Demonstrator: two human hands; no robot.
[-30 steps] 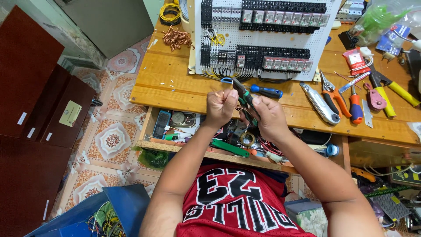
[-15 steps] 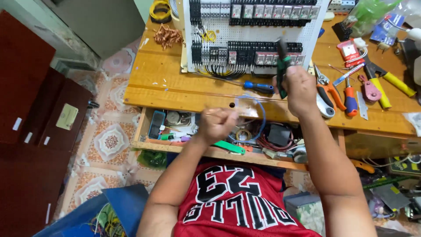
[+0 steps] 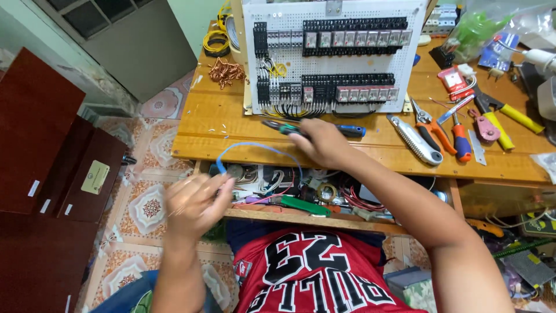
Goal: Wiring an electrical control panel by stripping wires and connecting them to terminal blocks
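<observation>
Fingers of the left hand (image 3: 194, 203) are pinched on one end of a thin light-blue wire (image 3: 260, 148), which is arched over the wooden workbench (image 3: 226, 124) edge. A green-handled hand tool (image 3: 284, 128) is gripped by the right hand (image 3: 324, 142) below the white perforated relay panel (image 3: 330, 55).

Panel (image 3: 333, 52) upright on bench (image 3: 231, 124); drawer (image 3: 301, 194) beneath, tools (image 3: 440, 136) rightward.

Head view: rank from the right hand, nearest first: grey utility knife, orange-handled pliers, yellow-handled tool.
From the right hand:
1. Grey utility knife, just to its right on the bench.
2. Orange-handled pliers, right of the knife.
3. Yellow-handled tool, far right.
</observation>
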